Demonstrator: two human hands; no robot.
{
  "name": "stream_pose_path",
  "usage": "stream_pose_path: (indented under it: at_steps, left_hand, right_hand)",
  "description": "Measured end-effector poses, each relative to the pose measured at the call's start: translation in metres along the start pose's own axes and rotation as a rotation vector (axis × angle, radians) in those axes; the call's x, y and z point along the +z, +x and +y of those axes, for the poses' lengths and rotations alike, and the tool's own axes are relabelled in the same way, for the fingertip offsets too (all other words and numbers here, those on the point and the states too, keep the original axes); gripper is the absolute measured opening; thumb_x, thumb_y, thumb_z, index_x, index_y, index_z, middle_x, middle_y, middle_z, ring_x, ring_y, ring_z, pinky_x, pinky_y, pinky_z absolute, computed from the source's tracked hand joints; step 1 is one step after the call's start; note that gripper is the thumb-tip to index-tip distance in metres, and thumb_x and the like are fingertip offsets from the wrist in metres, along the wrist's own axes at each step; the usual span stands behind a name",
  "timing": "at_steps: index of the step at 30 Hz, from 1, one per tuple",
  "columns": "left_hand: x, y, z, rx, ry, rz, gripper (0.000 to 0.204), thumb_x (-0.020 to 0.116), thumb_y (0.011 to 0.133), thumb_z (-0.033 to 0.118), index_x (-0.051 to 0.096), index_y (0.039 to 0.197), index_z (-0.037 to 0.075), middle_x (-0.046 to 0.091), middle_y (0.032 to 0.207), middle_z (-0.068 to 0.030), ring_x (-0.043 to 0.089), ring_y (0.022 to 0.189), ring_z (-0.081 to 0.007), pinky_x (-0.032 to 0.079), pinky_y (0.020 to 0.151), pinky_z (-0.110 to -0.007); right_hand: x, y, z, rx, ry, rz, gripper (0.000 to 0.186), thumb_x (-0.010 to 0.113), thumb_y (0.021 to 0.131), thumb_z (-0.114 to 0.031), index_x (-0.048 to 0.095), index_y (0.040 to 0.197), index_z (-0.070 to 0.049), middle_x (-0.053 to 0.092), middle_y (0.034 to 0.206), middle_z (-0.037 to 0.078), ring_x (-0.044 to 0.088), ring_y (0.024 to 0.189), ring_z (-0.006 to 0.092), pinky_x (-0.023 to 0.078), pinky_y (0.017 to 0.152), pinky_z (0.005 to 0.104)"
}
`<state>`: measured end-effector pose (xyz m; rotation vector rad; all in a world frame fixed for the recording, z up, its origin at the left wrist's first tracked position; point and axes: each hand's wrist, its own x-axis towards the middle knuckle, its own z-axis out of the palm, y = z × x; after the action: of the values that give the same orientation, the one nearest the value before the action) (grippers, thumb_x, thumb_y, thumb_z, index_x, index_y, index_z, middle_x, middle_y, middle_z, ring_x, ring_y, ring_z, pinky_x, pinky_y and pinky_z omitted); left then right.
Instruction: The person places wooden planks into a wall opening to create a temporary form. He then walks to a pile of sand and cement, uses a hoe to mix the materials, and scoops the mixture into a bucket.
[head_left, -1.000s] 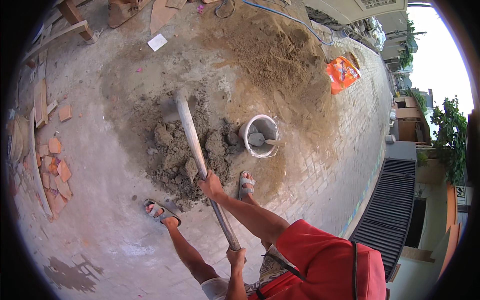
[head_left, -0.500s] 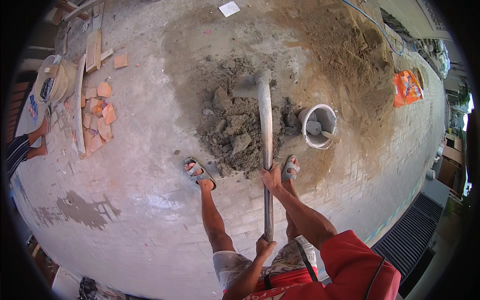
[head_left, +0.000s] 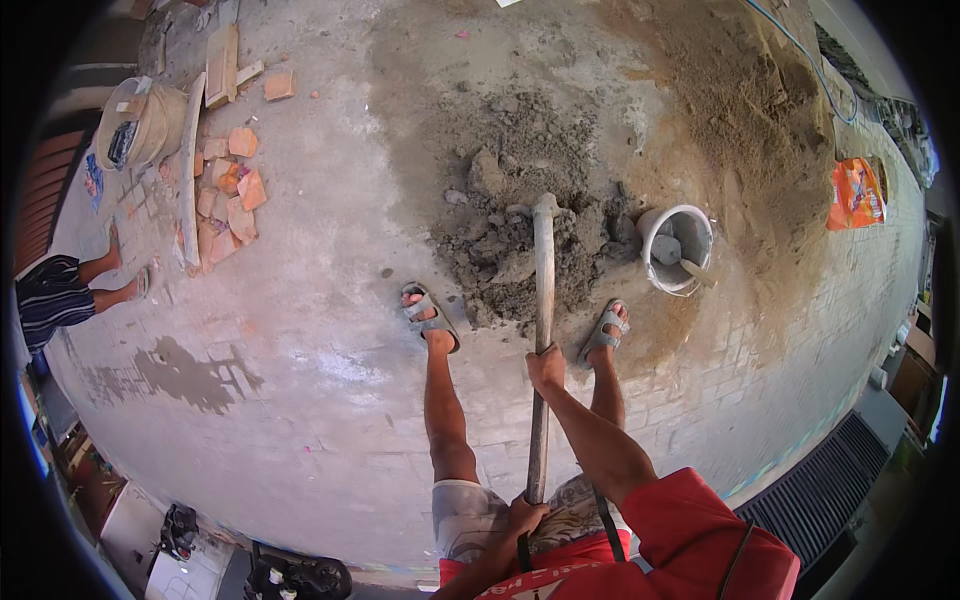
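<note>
A long wooden-handled hoe [head_left: 543,280] runs from my body out to a heap of wet grey mortar mix [head_left: 500,265] on the ground between and ahead of my feet. Its head rests in the heap, and the blade is mostly hidden by the mix. My right hand [head_left: 546,368] is wrapped round the middle of the handle. Near the handle's end, by my shorts, my left hand [head_left: 525,515] is closed round it too. Just right of the heap stands a whitish bucket [head_left: 648,232] with a trowel [head_left: 698,272] inside, its wooden handle leaning over the rim.
A sand pile [head_left: 745,130] spreads at the far right, beside an orange bag [head_left: 855,195] and a blue hose [head_left: 800,48]. Broken bricks [head_left: 228,205], a plank [head_left: 190,170] and a large tub [head_left: 160,125] lie left. Another person's legs [head_left: 112,280] show at the left edge.
The hoe's head has come nearer to me, from the heap's far side into its middle, and the blade has sunk from sight. My view has shifted; the other person's feet have moved.
</note>
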<state>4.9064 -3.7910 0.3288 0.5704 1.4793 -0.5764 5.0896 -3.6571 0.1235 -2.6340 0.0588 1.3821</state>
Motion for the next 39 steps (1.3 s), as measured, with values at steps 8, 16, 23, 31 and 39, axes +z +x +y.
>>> stream_pose_path:
  at_steps: [8,16,23,31,39]
  left_hand:
    - [0.012,0.04,0.016,0.201,0.138,0.044,0.034,0.067,0.06,0.024,0.059,0.083,0.001,0.063,0.075,-0.0191,0.063,0.074,-0.0337,0.048,0.066,-0.04]
    - [-0.081,0.122,0.362,0.602,0.102,0.22,0.025,0.066,0.065,0.017,0.052,0.081,0.002,0.057,0.064,-0.0098,0.056,0.05,-0.0171,0.042,0.047,-0.033]
    - [-0.094,0.059,0.314,0.392,-0.327,0.005,0.024,0.066,0.07,0.01,0.048,0.084,0.001,0.05,0.063,-0.0018,0.048,0.047,-0.0103,0.039,0.043,-0.027]
    - [-0.052,-0.013,0.122,0.201,-0.371,0.028,0.029,0.07,0.066,0.012,0.049,0.083,0.001,0.053,0.06,-0.0035,0.05,0.046,-0.0111,0.039,0.042,-0.028]
    - [0.013,-0.038,0.012,-0.03,-0.437,-0.115,0.029,0.07,0.064,0.01,0.055,0.087,0.0,0.057,0.067,-0.0071,0.054,0.055,-0.0155,0.044,0.051,-0.029]
  right_hand:
    - [-0.029,0.005,-0.036,-0.134,0.25,-0.114,0.035,0.059,0.066,-0.018,0.05,0.091,0.005,0.058,0.075,0.019,0.06,0.069,0.0287,0.048,0.066,0.0391]
    - [-0.096,0.139,-0.329,-0.555,0.08,0.047,0.042,0.06,0.078,-0.017,0.041,0.108,0.005,0.059,0.09,0.021,0.062,0.08,0.03,0.05,0.066,0.0406]
    - [-0.046,0.108,-0.337,-0.325,-0.28,-0.031,0.042,0.057,0.079,-0.019,0.048,0.111,0.006,0.061,0.095,0.024,0.062,0.088,0.0302,0.052,0.074,0.0401]
    - [-0.011,-0.001,-0.186,-0.078,-0.023,-0.219,0.026,0.058,0.072,-0.01,0.058,0.084,0.012,0.062,0.069,0.018,0.063,0.054,0.0239,0.05,0.049,0.0351]
    - [0.004,-0.041,-0.034,-0.181,-0.326,-0.043,0.035,0.063,0.065,-0.02,0.057,0.089,0.005,0.062,0.084,0.025,0.062,0.084,0.0372,0.049,0.075,0.0436]
